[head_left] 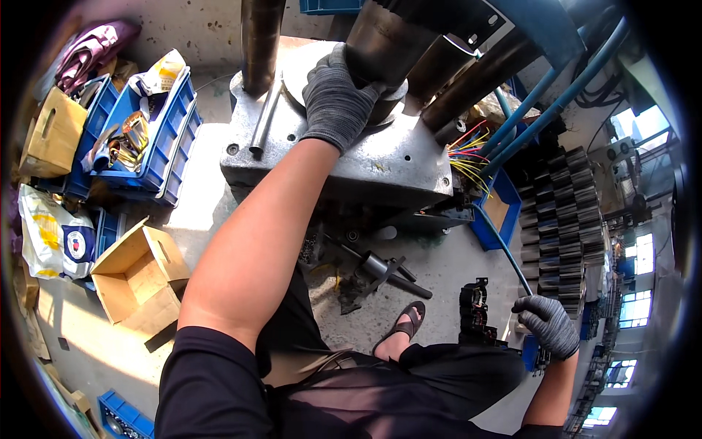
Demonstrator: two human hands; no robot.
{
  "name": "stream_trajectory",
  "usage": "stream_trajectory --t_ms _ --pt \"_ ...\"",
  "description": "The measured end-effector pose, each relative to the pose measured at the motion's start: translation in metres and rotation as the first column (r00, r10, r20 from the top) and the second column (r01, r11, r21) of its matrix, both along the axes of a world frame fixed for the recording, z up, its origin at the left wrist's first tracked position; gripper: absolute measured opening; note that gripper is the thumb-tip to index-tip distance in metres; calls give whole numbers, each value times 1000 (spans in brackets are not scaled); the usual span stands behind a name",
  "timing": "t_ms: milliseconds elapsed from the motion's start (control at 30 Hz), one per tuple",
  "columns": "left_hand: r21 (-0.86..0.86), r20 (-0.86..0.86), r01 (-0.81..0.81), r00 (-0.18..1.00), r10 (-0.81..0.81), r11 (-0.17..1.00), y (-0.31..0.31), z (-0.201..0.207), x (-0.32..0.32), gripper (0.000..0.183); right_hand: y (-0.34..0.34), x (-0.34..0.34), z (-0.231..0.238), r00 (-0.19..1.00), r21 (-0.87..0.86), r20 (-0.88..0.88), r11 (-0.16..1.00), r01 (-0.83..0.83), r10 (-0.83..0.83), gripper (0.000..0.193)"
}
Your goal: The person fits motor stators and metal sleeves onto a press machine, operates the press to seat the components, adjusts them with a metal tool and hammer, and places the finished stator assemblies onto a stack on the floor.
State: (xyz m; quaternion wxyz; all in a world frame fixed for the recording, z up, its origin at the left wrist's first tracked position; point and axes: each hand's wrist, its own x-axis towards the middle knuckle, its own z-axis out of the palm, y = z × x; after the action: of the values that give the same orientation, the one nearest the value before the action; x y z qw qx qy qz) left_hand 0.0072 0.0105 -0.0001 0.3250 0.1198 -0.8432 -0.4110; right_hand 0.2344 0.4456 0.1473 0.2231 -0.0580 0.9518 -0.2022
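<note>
My left hand [338,102], in a grey knitted glove, grips the lower left side of a large dark metal cylinder [384,45]. The thumb lies across its front and the fingers go round its far left side, partly hidden. Under the cylinder is a round plate on the grey metal bed [292,150] of a press-like machine. A bare metal rod [266,117] rests on the bed, left of that hand. Low on the right, my gloved right hand [550,325] is closed round the end of a thin blue lever [503,245] that comes from the machine.
Blue crates [157,139] and a wooden box [142,278] stand at the left. A steel column [261,44] rises behind the bed. Coloured wires [472,157] hang at its right corner, near stacked metal tubes [559,227]. Metal parts [380,271] lie on the floor.
</note>
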Motion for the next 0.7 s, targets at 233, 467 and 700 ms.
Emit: stream_trajectory --t_ms 233,467,700 --pt "14 14 31 999 -31 999 1 1 2 68 -10 4 -1 980 248 73 949 -197 184 30" --pt "6 0 25 1000 -25 1000 2 -1 2 69 4 -7 13 970 -154 -112 968 199 -217 29" --pt "39 3 25 1000 -25 999 0 2 0 73 32 -9 12 831 -260 -491 954 146 -261 29"
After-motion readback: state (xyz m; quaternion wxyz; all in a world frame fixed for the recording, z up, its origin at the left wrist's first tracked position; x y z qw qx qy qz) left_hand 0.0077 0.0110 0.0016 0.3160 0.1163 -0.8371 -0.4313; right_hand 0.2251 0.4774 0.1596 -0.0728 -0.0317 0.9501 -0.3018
